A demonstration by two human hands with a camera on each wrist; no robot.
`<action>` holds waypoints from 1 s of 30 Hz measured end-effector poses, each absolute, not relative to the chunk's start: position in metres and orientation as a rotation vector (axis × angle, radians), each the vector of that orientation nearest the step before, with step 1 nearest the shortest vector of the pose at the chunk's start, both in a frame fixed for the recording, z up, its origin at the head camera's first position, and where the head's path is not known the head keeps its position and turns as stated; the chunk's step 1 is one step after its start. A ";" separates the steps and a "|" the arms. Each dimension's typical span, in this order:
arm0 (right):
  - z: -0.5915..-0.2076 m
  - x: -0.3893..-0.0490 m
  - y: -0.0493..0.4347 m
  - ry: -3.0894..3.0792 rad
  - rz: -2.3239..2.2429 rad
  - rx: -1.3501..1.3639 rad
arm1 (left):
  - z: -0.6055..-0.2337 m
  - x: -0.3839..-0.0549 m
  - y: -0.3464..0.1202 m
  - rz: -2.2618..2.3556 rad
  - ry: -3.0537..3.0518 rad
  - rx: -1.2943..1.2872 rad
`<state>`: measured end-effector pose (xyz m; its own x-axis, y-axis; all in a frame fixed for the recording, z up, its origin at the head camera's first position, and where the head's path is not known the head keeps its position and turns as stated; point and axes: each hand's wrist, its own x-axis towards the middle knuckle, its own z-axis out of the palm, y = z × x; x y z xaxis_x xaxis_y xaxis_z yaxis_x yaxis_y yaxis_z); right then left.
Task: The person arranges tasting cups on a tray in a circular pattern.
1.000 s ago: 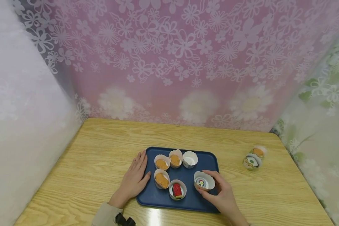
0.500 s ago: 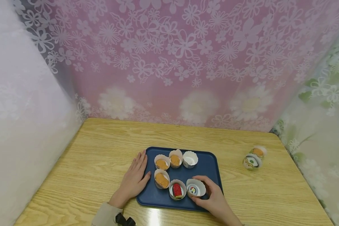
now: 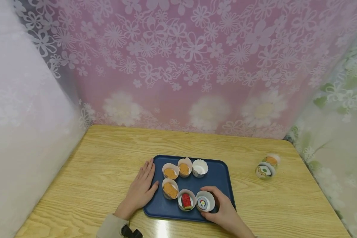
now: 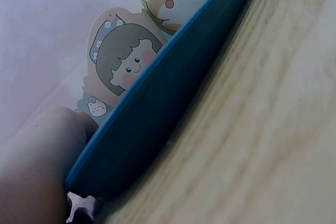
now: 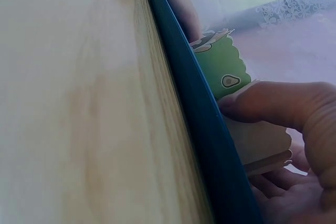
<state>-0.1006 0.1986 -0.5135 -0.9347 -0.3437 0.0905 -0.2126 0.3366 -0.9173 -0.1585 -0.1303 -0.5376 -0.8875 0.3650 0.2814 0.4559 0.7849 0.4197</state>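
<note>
My right hand (image 3: 221,210) grips a paper baking cup (image 3: 210,199) with its thumb and fingers, at the front right of the blue tray (image 3: 220,178). Inside the cup sits a round sushi roll piece (image 3: 202,203) with a bright centre. Just left of it stands another cup holding a red-topped sushi piece (image 3: 186,200). In the right wrist view the thumb presses the cup's side (image 5: 257,140), beside a green cup (image 5: 223,66). My left hand (image 3: 141,188) lies with straight fingers along the tray's left edge, its thumb reaching over the rim.
Three cups with orange pieces (image 3: 170,189) stand along the tray's left and back, beside a white cup (image 3: 200,168) with nothing visible inside. Two more filled cups (image 3: 265,170) stand on the wooden table (image 3: 116,148) at the right. A pink floral curtain (image 3: 178,66) hangs behind.
My right hand has moved left and toward the front with its cup, which now stands beside the red-topped sushi's cup. My left hand has stayed in place.
</note>
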 end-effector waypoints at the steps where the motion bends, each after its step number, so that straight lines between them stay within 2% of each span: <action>1: -0.514 -0.101 0.199 2.466 -1.664 -0.520 | -0.538 -0.158 -0.130 -0.728 -2.790 -0.648; 19: -0.507 -0.104 0.200 2.421 -1.613 -0.484 | -0.537 -0.158 -0.129 -0.744 -2.789 -0.648; 30: -0.498 -0.105 0.207 2.409 -1.605 -0.574 | -0.537 -0.158 -0.129 -0.735 -2.789 -0.648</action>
